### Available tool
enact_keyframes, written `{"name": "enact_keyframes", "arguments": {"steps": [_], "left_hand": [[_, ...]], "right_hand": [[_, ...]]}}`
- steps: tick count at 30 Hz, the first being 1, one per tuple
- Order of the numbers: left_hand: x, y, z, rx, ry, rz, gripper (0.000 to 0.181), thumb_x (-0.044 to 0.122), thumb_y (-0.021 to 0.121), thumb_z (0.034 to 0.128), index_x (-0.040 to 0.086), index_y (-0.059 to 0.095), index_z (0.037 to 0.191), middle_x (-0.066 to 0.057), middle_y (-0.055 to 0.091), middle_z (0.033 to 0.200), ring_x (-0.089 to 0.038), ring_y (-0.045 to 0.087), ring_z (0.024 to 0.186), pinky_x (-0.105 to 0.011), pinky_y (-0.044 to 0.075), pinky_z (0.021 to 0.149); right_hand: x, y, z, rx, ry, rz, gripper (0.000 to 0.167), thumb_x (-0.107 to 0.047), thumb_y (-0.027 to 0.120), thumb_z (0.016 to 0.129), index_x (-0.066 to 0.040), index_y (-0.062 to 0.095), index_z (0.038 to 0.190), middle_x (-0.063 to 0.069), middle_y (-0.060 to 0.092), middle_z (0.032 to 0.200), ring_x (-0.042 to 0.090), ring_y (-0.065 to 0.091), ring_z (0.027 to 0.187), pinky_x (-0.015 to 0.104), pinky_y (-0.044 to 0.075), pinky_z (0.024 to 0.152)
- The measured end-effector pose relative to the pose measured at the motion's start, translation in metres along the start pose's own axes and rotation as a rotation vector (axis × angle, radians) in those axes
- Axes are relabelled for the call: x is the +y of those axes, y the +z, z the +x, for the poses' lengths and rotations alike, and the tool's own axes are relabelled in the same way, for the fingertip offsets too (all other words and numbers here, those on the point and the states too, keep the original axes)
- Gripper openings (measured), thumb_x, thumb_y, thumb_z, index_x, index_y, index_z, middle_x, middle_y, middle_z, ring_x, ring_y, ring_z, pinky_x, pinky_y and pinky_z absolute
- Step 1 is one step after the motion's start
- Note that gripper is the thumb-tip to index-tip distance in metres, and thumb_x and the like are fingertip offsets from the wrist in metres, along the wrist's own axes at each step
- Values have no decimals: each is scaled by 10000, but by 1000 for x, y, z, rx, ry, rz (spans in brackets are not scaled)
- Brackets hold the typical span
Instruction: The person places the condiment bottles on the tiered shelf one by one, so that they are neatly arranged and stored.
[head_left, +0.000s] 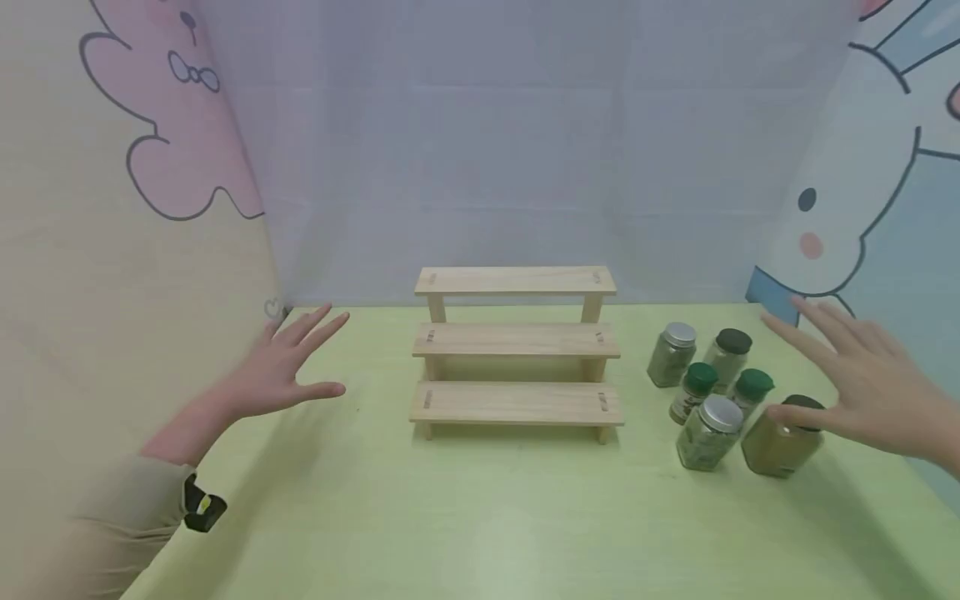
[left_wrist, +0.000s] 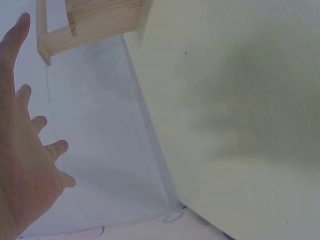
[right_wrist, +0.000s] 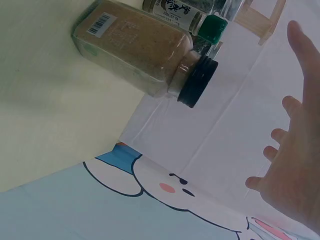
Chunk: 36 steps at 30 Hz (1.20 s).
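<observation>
In the head view my left hand point(head_left: 273, 371) hovers over the table's left side, fingers spread, holding nothing; the left wrist view shows the same hand point(left_wrist: 25, 165) at its left edge. My right hand point(head_left: 873, 379), fingers also spread and empty, is raised at the right beside a group of jars. Nearest to it stands a square jar of brown powder with a black lid point(head_left: 782, 437), seen large in the right wrist view point(right_wrist: 135, 47). Beside that jar are a silver-lidded jar point(head_left: 705, 435) and a green-lidded one point(head_left: 688, 396). A three-step wooden rack point(head_left: 516, 402) stands between the hands.
Another silver-lidded jar point(head_left: 670, 358), a black-lidded jar point(head_left: 725, 358) and a second green-lidded jar point(head_left: 752, 387) stand in the same group. A pale cloth wall point(head_left: 480, 167) rises behind the table point(head_left: 450, 517), with printed cartoon walls at both sides.
</observation>
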<state>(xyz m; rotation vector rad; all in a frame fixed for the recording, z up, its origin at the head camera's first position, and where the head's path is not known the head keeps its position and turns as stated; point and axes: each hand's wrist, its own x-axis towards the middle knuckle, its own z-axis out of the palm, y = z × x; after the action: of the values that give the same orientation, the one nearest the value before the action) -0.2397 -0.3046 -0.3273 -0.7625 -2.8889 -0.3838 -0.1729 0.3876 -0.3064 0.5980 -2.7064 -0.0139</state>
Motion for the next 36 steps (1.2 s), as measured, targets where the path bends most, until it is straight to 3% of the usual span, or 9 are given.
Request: {"name": "enact_keyframes", "arguments": {"steps": [2, 9, 12, 18, 23, 27, 30, 33, 36], "left_hand": [[-1, 9, 2, -30, -14, -99, 944, 493, 716, 860, 365, 126, 1585, -48, 79, 1684, -424, 156, 1520, -762, 35, 1123], [4, 38, 8, -92, -80, -380, 932, 465, 698, 891, 358, 86, 1586, -35, 120, 1674, -401, 294, 1480, -673, 312, 1099], [10, 48, 12, -103, -91, -490, 923, 432, 704, 897, 342, 98, 1587, -66, 164, 1664, -413, 373, 1441, -647, 343, 1103], [21, 69, 20, -111, -107, -654, 900, 339, 708, 911, 265, 125, 1592, -149, 238, 1631, -433, 385, 1428, -610, 347, 1127], [30, 82, 24, -115, -147, -772, 868, 262, 705, 920, 239, 151, 1588, -163, 241, 1627, -430, 374, 1435, -583, 365, 1126], [36, 91, 25, -126, -173, -841, 828, 245, 688, 933, 227, 177, 1583, -174, 237, 1628, -421, 366, 1443, -564, 392, 1113], [40, 98, 24, -140, -187, -881, 796, 233, 672, 943, 217, 197, 1581, -157, 254, 1627, -406, 374, 1444, -554, 409, 1104], [41, 105, 23, -154, -192, -924, 781, 243, 668, 944, 202, 215, 1579, -140, 269, 1626, -396, 393, 1437, -543, 414, 1104], [42, 111, 24, -170, -195, -976, 782, 262, 672, 941, 190, 224, 1578, -145, 267, 1626, -400, 401, 1430, -531, 409, 1113]], "right_hand": [[2, 3, -4, 14, 2, 15, 1208, -543, 855, 621, -288, 181, 1591, 168, 60, 1672, 482, 97, 1505, 735, 183, 1025], [7, 13, -20, 34, 34, 123, 1121, -425, 885, 637, -252, 284, 1567, 172, 107, 1666, 572, 213, 1420, 707, 37, 1169], [8, 19, -24, 62, 21, 161, 1093, -357, 902, 625, -235, 331, 1549, 181, 188, 1647, 581, 306, 1352, 723, 106, 1147], [9, 30, -32, 113, 4, 211, 1064, -262, 912, 612, -191, 376, 1528, 150, 277, 1621, 564, 376, 1280, 711, 160, 1139], [11, 37, -38, 132, 29, 250, 1033, -234, 900, 644, -186, 373, 1531, 166, 292, 1613, 545, 315, 1373, 711, 139, 1148], [12, 42, -42, 151, 42, 286, 991, -203, 890, 669, -180, 388, 1524, 176, 313, 1601, 414, 237, 1493, 690, 122, 1170], [13, 45, -45, 164, 53, 311, 965, -184, 885, 677, -173, 404, 1514, 139, 333, 1598, 100, 145, 1543, 667, 125, 1185], [13, 48, -47, 177, 65, 309, 949, -171, 887, 671, -173, 427, 1501, -2, 353, 1589, -194, 104, 1414, 336, 119, 1269], [12, 52, -49, 190, 73, 312, 922, -139, 889, 666, -162, 457, 1480, -246, 317, 1533, -272, 155, 1323, -8, 132, 1083]]}}
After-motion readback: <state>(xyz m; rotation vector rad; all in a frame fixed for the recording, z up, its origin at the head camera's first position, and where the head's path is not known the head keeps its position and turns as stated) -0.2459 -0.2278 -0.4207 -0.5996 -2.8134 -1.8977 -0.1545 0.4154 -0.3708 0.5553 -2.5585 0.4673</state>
